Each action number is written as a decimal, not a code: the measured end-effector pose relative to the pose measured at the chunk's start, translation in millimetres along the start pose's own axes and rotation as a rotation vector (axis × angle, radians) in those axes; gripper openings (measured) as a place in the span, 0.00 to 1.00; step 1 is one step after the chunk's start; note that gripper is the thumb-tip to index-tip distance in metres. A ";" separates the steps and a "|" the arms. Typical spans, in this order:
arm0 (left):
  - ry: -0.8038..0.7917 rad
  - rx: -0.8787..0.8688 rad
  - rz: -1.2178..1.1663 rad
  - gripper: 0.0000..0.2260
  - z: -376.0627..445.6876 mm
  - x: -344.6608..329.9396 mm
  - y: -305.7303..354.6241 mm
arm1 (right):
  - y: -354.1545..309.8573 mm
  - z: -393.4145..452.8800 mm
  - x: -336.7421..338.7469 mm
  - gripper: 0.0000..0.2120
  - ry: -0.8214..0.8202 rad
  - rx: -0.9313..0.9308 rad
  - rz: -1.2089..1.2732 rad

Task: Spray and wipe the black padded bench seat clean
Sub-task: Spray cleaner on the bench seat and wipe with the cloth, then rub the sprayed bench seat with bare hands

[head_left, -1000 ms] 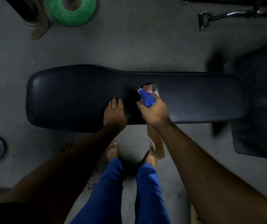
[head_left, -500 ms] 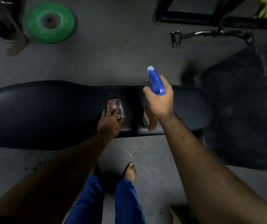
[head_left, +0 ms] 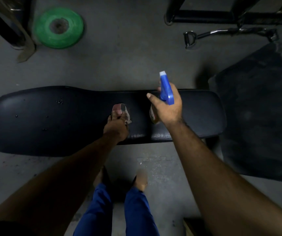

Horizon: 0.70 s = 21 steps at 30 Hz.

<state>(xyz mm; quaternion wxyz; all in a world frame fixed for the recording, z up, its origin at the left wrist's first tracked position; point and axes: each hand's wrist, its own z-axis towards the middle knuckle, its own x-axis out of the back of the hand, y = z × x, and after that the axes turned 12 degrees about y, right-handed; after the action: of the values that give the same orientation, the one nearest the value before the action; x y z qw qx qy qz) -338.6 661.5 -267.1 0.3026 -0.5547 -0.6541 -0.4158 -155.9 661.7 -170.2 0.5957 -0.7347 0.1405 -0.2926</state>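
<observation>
The black padded bench seat (head_left: pixel 43 120) runs left to right across the middle of the view, with a few droplets on its left half. My left hand (head_left: pixel 115 127) holds a small reddish cloth (head_left: pixel 122 110) down on the seat's middle. My right hand (head_left: pixel 168 106) grips a spray bottle with a blue trigger head (head_left: pixel 165 90) above the right part of the seat, nozzle pointing away from me. The bottle's amber body (head_left: pixel 153 114) shows just left of my palm.
A green weight plate (head_left: pixel 58 27) lies on the concrete floor at the back left beside a dark frame post (head_left: pixel 3 23). A metal cable handle (head_left: pixel 190 39) and black frame bars (head_left: pixel 222 16) lie at the back right. A dark mat (head_left: pixel 264 116) lies right of the bench. My feet (head_left: pixel 141 182) stand before it.
My right hand lifted the spray bottle from below the bench edge up over the seat. My left hand took the cloth and now holds it on the seat's middle. The view shifted.
</observation>
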 end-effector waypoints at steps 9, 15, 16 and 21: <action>0.194 -0.083 0.067 0.34 -17.2 3.2 5.4 | 20.9 -20.7 7.0 0.33 0.145 -0.126 -0.103; 0.294 -0.144 -0.053 0.31 -51.9 5.4 0.5 | 36.5 -75.4 14.7 0.35 0.207 -0.339 -0.027; 0.301 -0.155 -0.077 0.30 -60.3 3.7 -3.2 | 41.6 -86.8 12.4 0.30 0.208 -0.376 -0.001; 0.336 -0.181 -0.208 0.23 -72.5 -0.4 -26.8 | 56.6 -120.7 -16.1 0.07 0.131 -0.371 -0.061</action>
<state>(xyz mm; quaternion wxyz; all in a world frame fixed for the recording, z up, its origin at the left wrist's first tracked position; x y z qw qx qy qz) -369.4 596.5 -238.9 0.3116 -0.4319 -0.6084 -0.5885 -232.6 560.7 -214.2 0.4305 -0.8151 0.2081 -0.3270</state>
